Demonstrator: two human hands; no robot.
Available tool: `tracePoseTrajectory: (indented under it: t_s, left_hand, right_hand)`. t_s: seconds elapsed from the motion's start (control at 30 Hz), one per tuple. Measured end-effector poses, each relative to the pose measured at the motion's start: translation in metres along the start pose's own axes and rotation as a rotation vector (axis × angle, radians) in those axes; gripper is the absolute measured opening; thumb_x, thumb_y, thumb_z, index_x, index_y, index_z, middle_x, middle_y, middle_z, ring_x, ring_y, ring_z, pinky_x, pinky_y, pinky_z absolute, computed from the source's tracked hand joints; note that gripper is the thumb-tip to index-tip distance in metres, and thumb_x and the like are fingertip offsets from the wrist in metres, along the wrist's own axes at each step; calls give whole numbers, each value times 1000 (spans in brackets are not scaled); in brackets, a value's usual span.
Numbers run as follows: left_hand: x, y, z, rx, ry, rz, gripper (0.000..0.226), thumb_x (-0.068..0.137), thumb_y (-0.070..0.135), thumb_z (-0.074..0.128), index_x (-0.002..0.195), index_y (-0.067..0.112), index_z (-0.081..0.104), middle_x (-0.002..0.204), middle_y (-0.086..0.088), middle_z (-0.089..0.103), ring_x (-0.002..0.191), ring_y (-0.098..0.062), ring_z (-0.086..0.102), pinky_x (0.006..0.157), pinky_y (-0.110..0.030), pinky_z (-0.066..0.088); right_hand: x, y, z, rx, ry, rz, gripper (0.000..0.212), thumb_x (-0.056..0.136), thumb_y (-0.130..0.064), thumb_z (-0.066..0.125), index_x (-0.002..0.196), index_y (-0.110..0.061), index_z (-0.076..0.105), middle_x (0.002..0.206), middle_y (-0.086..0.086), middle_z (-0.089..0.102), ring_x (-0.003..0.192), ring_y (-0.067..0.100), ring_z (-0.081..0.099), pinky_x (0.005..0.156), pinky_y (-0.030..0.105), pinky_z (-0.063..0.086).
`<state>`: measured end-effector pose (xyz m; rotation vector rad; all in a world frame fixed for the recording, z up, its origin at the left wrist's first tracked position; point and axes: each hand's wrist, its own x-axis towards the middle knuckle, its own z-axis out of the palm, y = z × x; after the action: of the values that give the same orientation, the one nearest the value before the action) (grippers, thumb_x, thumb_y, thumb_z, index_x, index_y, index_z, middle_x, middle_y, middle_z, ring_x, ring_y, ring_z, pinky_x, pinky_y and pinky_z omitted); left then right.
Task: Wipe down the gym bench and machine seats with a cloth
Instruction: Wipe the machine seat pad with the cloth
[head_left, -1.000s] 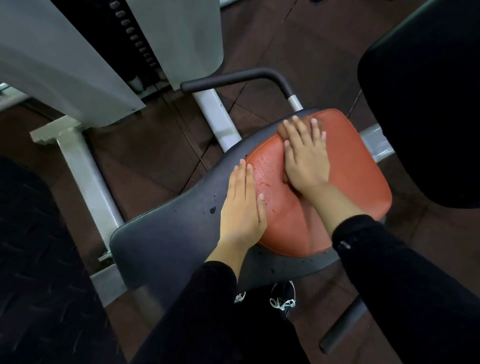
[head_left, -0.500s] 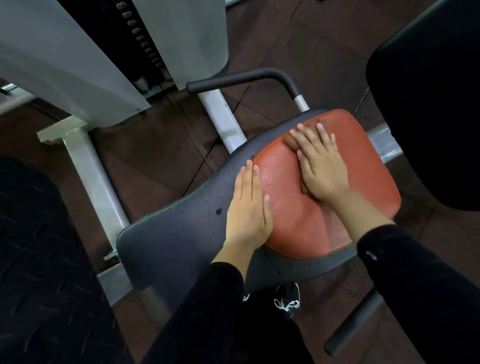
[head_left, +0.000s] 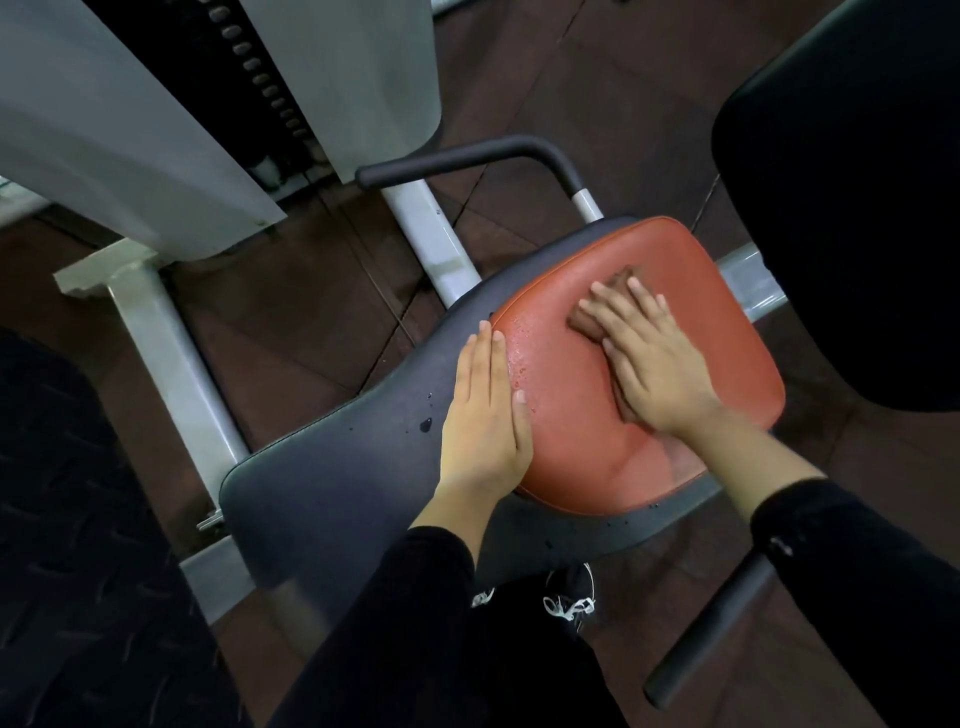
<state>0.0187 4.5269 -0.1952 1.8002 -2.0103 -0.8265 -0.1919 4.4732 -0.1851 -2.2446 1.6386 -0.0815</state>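
Observation:
A machine seat fills the middle of the head view: a dark grey pad (head_left: 332, 483) with a red-orange cushion (head_left: 717, 312) on its right half. My right hand (head_left: 654, 364) lies flat with straight fingers on a small brownish cloth (head_left: 618, 283) and presses it onto the cushion; most of the cloth is hidden under the hand. My left hand (head_left: 485, 415) rests flat on the seam between grey pad and cushion. Water drops (head_left: 517, 358) speckle the cushion's left edge, and a dark drop (head_left: 426, 425) sits on the grey pad.
A black padded handle (head_left: 467, 161) curves behind the seat and another handle (head_left: 711, 629) sticks out at the front right. A white machine frame (head_left: 171, 343) and grey shrouds (head_left: 130, 130) stand at left. A black backrest pad (head_left: 857, 208) looms at right. My shoes (head_left: 566, 603) show under the seat.
My right hand has slid with the cloth from the cushion's far left corner toward its middle and nearer to me. My left hand has stayed at the seam.

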Motion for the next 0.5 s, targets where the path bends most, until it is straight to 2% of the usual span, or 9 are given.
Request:
tracePoseTrajectory:
  t_s: [0.2, 0.33, 0.4, 0.5]
  left_hand:
    - [1, 1, -1, -103, 24, -23, 59, 98, 29, 20, 150, 12, -3, 159, 1, 0, 149, -15, 1, 117, -17, -5]
    - [-2, 0, -9, -350, 62, -67, 58, 101, 31, 27, 151, 18, 1, 158, 5, 10, 148, -8, 9, 117, -16, 6]
    - [-3, 0, -16, -423, 80, -85, 57, 103, 30, 27, 152, 19, -1, 159, 6, 8, 146, -3, 10, 115, -12, 9]
    - [-4, 2, -27, -451, 58, -127, 58, 104, 28, 26, 153, 18, -3, 162, 3, 5, 146, -2, 10, 113, -10, 11]
  right_hand:
    - [55, -29, 5, 41, 99, 191, 46, 99, -23, 31, 144, -25, 33, 154, -3, 26, 145, 26, 11, 117, 42, 4]
    - [48, -69, 12, 53, 77, 132, 47, 96, -22, 31, 143, -23, 36, 154, -2, 28, 145, 28, 14, 117, 46, 6]
    - [35, -91, 16, 56, 42, 79, 50, 94, -26, 27, 143, -22, 38, 153, -1, 30, 144, 29, 16, 116, 46, 7]
    - [19, -117, 18, 102, -43, 14, 57, 92, -35, 16, 146, -22, 30, 156, -3, 21, 146, 23, 7, 117, 41, -1]
